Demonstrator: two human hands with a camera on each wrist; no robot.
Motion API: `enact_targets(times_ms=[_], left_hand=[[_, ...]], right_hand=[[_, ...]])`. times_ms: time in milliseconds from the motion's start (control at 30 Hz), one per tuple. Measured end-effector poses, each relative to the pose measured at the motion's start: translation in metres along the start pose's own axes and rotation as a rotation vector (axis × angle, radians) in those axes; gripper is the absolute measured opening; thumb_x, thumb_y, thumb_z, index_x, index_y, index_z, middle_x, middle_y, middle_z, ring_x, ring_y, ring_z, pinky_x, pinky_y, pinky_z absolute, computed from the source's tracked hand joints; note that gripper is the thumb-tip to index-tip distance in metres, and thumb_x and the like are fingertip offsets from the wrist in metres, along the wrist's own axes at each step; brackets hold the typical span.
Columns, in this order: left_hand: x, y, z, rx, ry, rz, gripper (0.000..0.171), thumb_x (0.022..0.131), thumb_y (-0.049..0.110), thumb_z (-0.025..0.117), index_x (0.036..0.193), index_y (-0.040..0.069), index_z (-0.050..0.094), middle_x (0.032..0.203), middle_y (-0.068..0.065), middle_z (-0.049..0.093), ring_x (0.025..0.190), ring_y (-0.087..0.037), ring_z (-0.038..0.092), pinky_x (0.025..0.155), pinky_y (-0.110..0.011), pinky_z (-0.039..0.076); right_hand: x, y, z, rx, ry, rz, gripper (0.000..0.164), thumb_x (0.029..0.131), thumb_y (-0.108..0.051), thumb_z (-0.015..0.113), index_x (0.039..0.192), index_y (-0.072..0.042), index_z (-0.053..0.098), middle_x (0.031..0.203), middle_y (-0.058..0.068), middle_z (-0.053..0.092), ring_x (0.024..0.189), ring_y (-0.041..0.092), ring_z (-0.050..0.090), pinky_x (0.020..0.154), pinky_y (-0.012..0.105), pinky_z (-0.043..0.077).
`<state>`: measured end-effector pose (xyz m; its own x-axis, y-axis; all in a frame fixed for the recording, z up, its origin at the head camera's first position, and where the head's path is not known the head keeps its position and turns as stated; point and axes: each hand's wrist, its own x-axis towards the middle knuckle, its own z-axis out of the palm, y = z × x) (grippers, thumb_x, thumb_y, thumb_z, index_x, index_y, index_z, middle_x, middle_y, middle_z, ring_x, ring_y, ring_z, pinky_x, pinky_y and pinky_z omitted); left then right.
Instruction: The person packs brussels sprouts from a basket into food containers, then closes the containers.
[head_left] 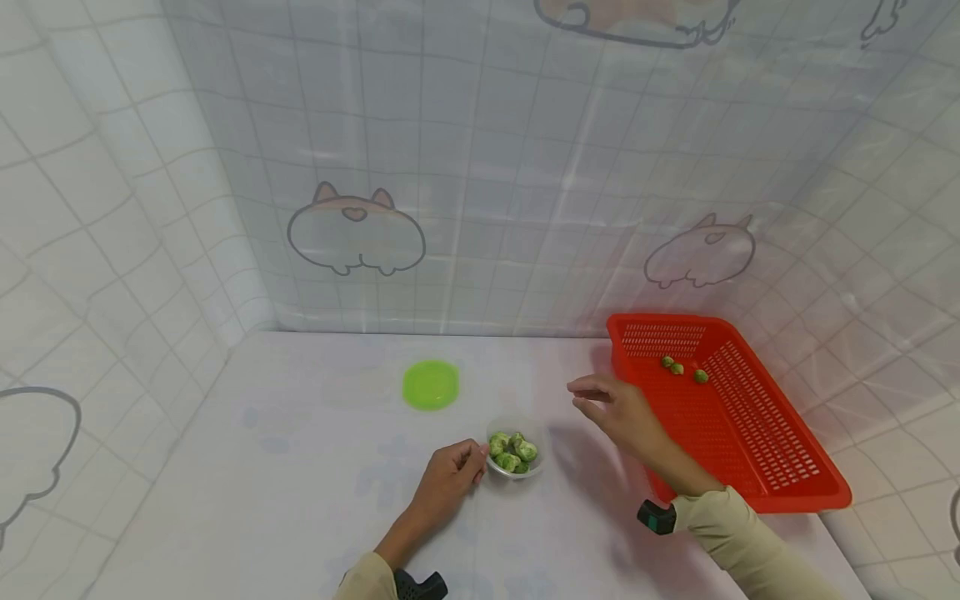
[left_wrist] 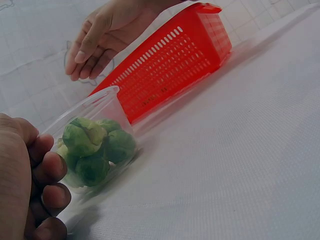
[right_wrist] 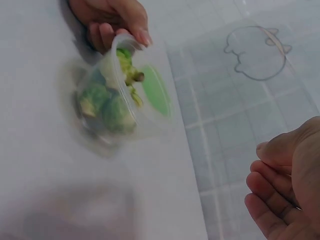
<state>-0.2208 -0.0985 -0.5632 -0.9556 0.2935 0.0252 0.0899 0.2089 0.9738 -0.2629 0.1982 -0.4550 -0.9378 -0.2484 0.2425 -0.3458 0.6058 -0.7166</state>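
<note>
A clear plastic tub stands on the table with several Brussels sprouts inside. My left hand pinches the tub's left rim between thumb and curled fingers. My right hand is raised between the tub and the red basket, its fingers loosely bent and holding nothing. In the right wrist view the right hand shows its thumb apart from the fingers. Three more sprouts lie at the far end of the red basket.
A bright green lid lies flat on the white table, behind and left of the tub. The slotted red basket takes up the table's right side. Curtains with a grid and animal drawings hang behind and at both sides.
</note>
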Motion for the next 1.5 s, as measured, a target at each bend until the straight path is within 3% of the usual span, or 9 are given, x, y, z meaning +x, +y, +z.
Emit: enact_targets(times_ms=[167,533,833,1133,1333,1500], left_hand=[[0.000,0.001,0.000,0.006,0.007,0.008,0.042,0.105,0.044,0.052,0.073,0.017,0.060,0.065,0.002,0.057,0.058,-0.014,0.049,0.061,-0.027,0.042],[0.001,-0.001,-0.001,0.020,0.006,0.000,0.045,0.103,0.052,0.051,0.074,0.019,0.060,0.065,0.003,0.057,0.058,-0.014,0.049,0.060,-0.027,0.042],[0.001,0.000,-0.001,0.017,0.001,-0.009,0.042,0.104,0.047,0.052,0.074,0.018,0.061,0.065,0.003,0.057,0.059,-0.014,0.049,0.060,-0.027,0.041],[0.002,0.000,-0.001,0.005,0.000,-0.002,0.042,0.103,0.048,0.052,0.074,0.019,0.060,0.066,0.003,0.057,0.059,-0.013,0.049,0.060,-0.026,0.041],[0.002,-0.001,-0.001,0.008,-0.003,0.006,0.044,0.104,0.049,0.051,0.074,0.018,0.060,0.065,0.003,0.057,0.059,-0.013,0.049,0.060,-0.026,0.041],[0.002,-0.001,-0.001,-0.001,-0.002,0.001,0.044,0.104,0.048,0.051,0.074,0.017,0.060,0.065,0.002,0.057,0.059,-0.014,0.049,0.061,-0.026,0.041]], right_hand=[[-0.001,0.005,-0.011,0.022,0.026,0.043,0.021,0.091,-0.010,0.076,0.112,-0.014,0.074,0.111,0.005,0.073,0.099,0.023,0.071,0.080,0.027,0.057],[-0.002,0.013,-0.025,-0.034,0.058,0.029,0.024,0.092,-0.008,0.074,0.116,-0.012,0.073,0.113,0.011,0.073,0.097,0.025,0.072,0.076,0.020,0.055],[-0.002,0.020,-0.035,-0.071,0.076,0.064,0.026,0.092,-0.010,0.075,0.118,-0.007,0.072,0.114,0.009,0.072,0.100,0.028,0.071,0.078,0.026,0.056],[-0.004,0.034,-0.049,-0.085,0.102,0.045,0.025,0.094,-0.014,0.073,0.118,-0.014,0.071,0.114,0.004,0.072,0.105,0.026,0.070,0.080,0.013,0.050],[-0.005,0.043,-0.059,-0.131,0.143,0.014,0.027,0.094,-0.014,0.073,0.120,-0.010,0.070,0.111,0.006,0.073,0.102,0.025,0.070,0.081,0.008,0.047],[-0.004,0.049,-0.067,-0.145,0.162,0.051,0.027,0.094,-0.011,0.072,0.121,-0.007,0.070,0.111,0.009,0.073,0.103,0.028,0.069,0.081,0.008,0.046]])
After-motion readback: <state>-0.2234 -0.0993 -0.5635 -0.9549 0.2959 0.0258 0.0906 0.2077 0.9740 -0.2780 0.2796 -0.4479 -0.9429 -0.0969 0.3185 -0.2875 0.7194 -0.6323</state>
